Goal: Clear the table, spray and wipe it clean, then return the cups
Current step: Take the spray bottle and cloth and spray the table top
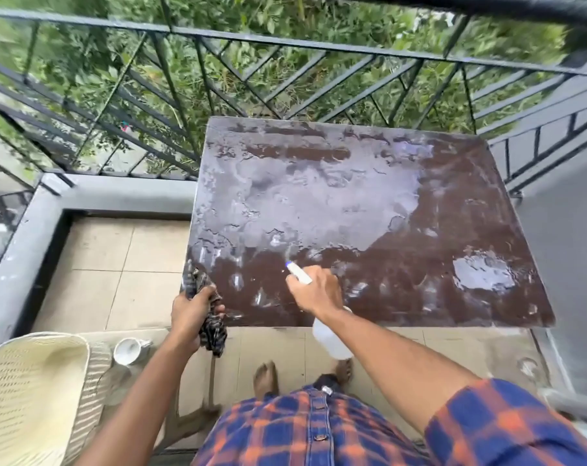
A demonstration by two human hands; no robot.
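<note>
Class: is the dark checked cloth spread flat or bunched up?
Bunched up: the left hand grips the dark checked cloth in a crumpled wad at the wet brown table's near-left corner.

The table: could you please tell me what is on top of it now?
Only wet, foamy patches lie on the table. The right hand with the spray bottle and the left hand with the cloth hide small spots at its near edge.

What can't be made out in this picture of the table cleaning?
Head view, all:
1. Spray bottle trigger: covered by the right hand.
2. Cloth: bunched in the left hand, so its size is unclear.
3. Cup: too small to tell its contents; any other cups are out of sight.
4. Table legs: hidden beneath its top.
</note>
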